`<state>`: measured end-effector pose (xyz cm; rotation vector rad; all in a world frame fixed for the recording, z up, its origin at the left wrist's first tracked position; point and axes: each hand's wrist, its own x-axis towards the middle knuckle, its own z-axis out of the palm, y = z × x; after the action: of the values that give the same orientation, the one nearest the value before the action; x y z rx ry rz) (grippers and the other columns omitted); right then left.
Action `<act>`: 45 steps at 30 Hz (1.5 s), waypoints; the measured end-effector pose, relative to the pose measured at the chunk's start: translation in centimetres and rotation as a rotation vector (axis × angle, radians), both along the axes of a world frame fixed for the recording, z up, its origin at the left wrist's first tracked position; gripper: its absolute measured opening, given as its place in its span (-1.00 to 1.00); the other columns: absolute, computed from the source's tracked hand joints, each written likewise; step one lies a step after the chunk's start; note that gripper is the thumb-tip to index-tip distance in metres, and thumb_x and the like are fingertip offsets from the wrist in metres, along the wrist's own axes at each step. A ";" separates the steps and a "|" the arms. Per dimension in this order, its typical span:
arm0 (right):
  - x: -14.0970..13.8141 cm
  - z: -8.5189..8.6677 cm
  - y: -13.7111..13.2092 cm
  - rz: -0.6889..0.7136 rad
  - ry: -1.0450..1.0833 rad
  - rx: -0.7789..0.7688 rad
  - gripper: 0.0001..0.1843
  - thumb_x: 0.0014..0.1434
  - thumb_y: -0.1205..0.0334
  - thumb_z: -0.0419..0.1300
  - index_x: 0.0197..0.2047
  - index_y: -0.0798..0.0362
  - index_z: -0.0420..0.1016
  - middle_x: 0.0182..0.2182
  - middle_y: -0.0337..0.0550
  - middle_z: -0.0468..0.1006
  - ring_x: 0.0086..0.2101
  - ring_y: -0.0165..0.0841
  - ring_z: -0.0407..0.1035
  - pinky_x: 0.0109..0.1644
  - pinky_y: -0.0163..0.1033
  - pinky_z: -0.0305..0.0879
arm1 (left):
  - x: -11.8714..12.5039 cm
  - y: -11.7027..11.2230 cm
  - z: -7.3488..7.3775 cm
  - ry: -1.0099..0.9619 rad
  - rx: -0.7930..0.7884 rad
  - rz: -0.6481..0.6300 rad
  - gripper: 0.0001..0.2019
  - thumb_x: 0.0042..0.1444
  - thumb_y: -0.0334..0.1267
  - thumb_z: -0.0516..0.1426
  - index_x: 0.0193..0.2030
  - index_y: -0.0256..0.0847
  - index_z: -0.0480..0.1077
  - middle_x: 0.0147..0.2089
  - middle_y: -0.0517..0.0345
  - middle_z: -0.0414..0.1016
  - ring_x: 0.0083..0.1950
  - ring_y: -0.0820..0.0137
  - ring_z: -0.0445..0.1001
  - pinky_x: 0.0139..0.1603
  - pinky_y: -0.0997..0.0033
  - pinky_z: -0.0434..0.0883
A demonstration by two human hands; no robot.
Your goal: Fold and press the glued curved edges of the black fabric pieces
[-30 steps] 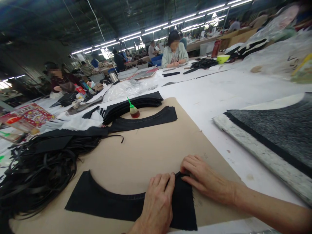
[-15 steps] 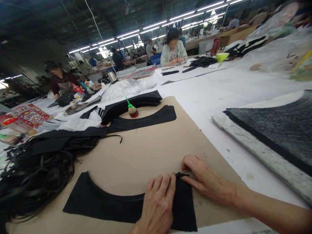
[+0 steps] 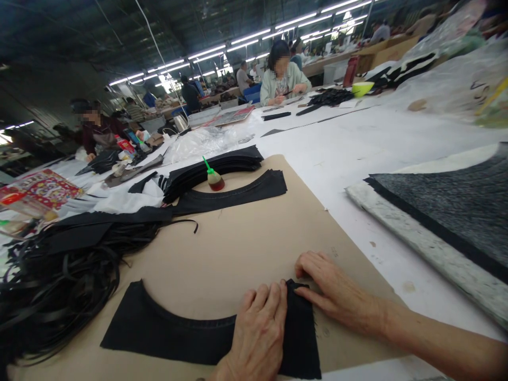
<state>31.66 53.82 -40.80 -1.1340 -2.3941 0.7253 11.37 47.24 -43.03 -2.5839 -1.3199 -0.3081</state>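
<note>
A black fabric-like piece (image 3: 186, 338) with a curved, folded-looking upper edge lies on the brown paper (image 3: 238, 248) in front of me. My left hand (image 3: 257, 328) rests flat over its right half, fingers stretched toward the curved edge. At the piece's upper right corner is my right hand (image 3: 333, 291). Its thumb touches the corner, while the bent fingers stay apart from the thumb beyond the edge. Several similar black pieces are stacked (image 3: 214, 164) farther back, with another curved piece (image 3: 238, 193) before them. A small green-tipped bottle (image 3: 215, 180) of reddish-brown liquid stands between.
A tangled heap of black strips (image 3: 71, 270) covers the left side. To the right lies a grey-and-black sheet (image 3: 448, 206) on a thick pale slab (image 3: 405, 227). Clear plastic (image 3: 206, 143) lies beyond the stack. A co-worker (image 3: 283, 76) sits across the white table (image 3: 317, 153).
My hands and the black piece hold nearly the same position. The view has shifted slightly. Across the table, the co-worker's hands have moved apart.
</note>
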 end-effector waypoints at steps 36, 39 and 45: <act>0.8 -0.7 -2.5 0.076 -0.093 0.186 -0.77 0.29 0.44 -0.01 -0.08 0.02 0.38 -0.22 -0.14 0.40 -0.20 -0.26 0.23 -0.09 -0.09 0.09 | 0.8 0.7 0.1 -0.072 -0.065 0.001 -0.47 0.12 -0.48 0.02 0.27 -0.34 0.20 0.11 0.09 0.42 0.02 0.23 0.29 0.00 0.25 0.26; 0.8 -0.7 -2.6 0.086 -0.104 0.181 -0.76 0.29 0.45 -0.02 -0.07 0.03 0.38 -0.22 -0.14 0.40 -0.19 -0.26 0.24 -0.08 -0.08 0.10 | 1.2 0.9 0.3 -0.048 -0.021 -0.030 -0.50 0.10 -0.48 0.02 0.22 -0.40 0.25 0.08 0.05 0.44 0.03 0.20 0.29 0.00 0.22 0.28; 0.8 -0.7 -2.5 0.090 -0.116 0.175 -0.77 0.30 0.42 -0.03 -0.07 0.02 0.37 -0.20 -0.13 0.40 -0.18 -0.26 0.25 -0.07 -0.08 0.13 | -0.1 2.0 1.5 -0.365 -0.290 0.082 -0.53 0.12 -0.56 -0.04 0.12 -0.12 0.36 -0.03 0.12 0.48 -0.04 0.27 0.37 -0.01 0.20 0.36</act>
<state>32.47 51.34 -41.49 -1.0283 -2.5621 0.4778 11.22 49.23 -41.55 -2.7916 -1.7003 -0.6428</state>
